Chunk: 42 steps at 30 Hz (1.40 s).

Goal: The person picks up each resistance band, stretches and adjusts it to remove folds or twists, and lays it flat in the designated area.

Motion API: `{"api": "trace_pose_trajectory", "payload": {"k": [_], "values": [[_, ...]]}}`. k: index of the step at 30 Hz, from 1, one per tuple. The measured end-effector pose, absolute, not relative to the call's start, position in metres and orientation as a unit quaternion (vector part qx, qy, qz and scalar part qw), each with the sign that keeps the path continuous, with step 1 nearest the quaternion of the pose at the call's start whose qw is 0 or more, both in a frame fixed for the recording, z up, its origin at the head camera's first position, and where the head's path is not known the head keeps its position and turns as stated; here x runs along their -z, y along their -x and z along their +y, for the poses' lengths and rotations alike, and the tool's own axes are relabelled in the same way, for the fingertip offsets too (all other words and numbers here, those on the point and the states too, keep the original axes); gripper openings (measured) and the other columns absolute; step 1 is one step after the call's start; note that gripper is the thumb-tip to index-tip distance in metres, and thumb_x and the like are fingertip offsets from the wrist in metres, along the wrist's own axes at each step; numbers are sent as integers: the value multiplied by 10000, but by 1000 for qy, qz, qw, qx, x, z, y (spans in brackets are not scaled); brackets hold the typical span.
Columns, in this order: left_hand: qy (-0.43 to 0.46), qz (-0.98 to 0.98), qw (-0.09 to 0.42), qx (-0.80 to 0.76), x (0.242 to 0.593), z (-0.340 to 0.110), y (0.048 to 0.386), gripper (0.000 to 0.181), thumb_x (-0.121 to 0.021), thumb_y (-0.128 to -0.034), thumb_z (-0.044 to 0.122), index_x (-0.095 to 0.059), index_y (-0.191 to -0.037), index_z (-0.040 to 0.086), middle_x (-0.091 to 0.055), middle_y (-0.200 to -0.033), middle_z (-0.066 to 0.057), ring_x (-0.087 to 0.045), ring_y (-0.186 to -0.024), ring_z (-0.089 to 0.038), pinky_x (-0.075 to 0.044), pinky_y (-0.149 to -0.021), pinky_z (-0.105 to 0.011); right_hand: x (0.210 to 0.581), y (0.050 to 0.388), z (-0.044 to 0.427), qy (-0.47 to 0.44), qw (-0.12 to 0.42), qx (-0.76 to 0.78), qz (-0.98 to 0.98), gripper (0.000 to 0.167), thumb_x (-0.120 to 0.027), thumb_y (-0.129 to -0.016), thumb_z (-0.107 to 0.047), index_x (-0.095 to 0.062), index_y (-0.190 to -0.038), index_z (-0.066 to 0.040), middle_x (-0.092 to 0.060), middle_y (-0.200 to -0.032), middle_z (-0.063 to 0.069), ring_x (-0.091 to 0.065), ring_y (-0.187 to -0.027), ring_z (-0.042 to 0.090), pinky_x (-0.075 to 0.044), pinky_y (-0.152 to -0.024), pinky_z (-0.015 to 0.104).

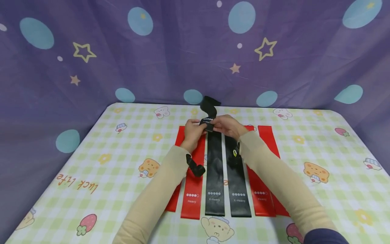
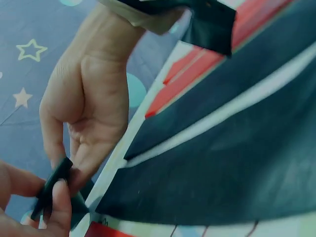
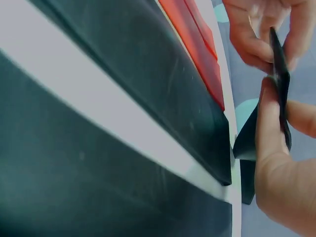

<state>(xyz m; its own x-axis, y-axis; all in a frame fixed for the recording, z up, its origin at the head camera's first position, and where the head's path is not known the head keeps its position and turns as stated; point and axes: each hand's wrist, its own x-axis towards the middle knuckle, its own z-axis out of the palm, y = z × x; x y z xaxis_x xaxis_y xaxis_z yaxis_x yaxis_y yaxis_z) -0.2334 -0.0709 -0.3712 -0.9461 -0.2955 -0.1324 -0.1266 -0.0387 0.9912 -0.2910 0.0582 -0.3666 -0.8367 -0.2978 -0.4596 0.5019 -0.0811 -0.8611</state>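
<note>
Both hands hold a black flat exercise band (image 1: 208, 110) with a row of white dots on it, above the far ends of the laid-out bands. My left hand (image 1: 192, 134) pinches its near part between thumb and fingers. From the other side my right hand (image 1: 228, 125) pinches the same band. In the left wrist view the held black band (image 2: 52, 187) looks like a thin folded strip between the fingertips. In the right wrist view the right thumb lies along the black band (image 3: 280, 74). Beyond the hands its loose end curls towards the back edge.
Several bands lie lengthwise side by side: two black ones marked X-Heavy (image 1: 214, 169) in the middle, red ones marked Heavy (image 1: 192, 196) on both sides. A black strap end (image 1: 196, 169) hangs from the left wrist. A purple curtain (image 1: 170, 64) stands behind the checked tablecloth (image 1: 122, 203).
</note>
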Motion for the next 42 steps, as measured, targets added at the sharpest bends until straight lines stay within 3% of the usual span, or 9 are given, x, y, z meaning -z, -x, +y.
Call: {"api": "trace_pose_trajectory", "payload": {"k": [5,11,20,23,28,32,36,39,42], "values": [[-148,-711,31,686,367,-66,227,392,-620,-821,-38,-433,-1161,17,-519,-845,-88,-535,-542,-112,-576,-661,-298,364,289,50,-85,258,729,628,369,-493,-913,13,-491,-1272,97,-551,-1247,133,-606,-820,90,-515,-908,262],[-125,-732,25,670,362,-62,218,440,-663,-800,-16,-424,-1167,24,-493,-859,-71,-502,-535,-125,-571,-655,-335,358,292,49,-116,196,724,651,251,-618,-874,-31,-571,-1105,54,-568,-885,17,-539,-590,55,-488,-573,168],[-109,-723,-30,682,361,-54,200,496,-667,-816,-17,-432,-1253,-26,-618,-1004,-186,-564,-643,-125,-559,-594,-246,351,297,59,-100,181,748,631,196,-592,-890,-5,-564,-1078,40,-602,-825,-5,-592,-679,83,-518,-608,194],[-103,-723,-53,681,362,-52,194,514,-665,-814,-28,-430,-1272,-30,-628,-1032,-203,-576,-671,-137,-564,-602,-254,346,299,61,-95,175,753,627,320,-578,-893,-4,-487,-1199,25,-595,-908,-21,-584,-641,70,-514,-592,199],[-85,-722,-75,683,364,-48,185,514,-663,-810,-50,-429,-1268,-36,-603,-906,-136,-577,-677,-150,-570,-601,-267,334,302,63,-90,164,732,655,699,-578,-902,-33,-202,-1492,-30,-362,-1473,69,-541,-1136,129,-482,-917,244],[-70,-716,-88,689,366,-47,178,496,-658,-810,-65,-430,-1249,-41,-581,-864,-109,-582,-666,-149,-578,-621,-293,327,304,69,-77,142,718,677,722,-590,-899,-27,-184,-1494,17,-140,-1597,87,-144,-1463,173,-245,-1158,304],[-59,-714,-102,690,369,-46,171,461,-662,-815,-52,-434,-1216,-33,-602,-890,-132,-592,-669,-150,-582,-645,-315,325,307,78,-76,135,698,699,724,-594,-905,-57,-185,-1498,7,-138,-1599,77,-229,-1421,142,-281,-1138,294],[-50,-715,-109,689,371,-45,167,440,-664,-818,-48,-444,-1199,-36,-626,-929,-164,-597,-691,-153,-582,-659,-327,325,309,84,-80,132,683,714,724,-598,-906,-82,-194,-1502,-10,-175,-1589,62,-486,-1034,67,-420,-963,216],[-40,-717,-114,687,372,-43,163,431,-660,-823,-48,-458,-1203,-39,-639,-952,-180,-595,-699,-155,-581,-673,-334,325,310,89,-82,134,679,717,726,-591,-911,-91,-182,-1505,-11,-189,-1582,67,-441,-804,40,-436,-844,193]]}}
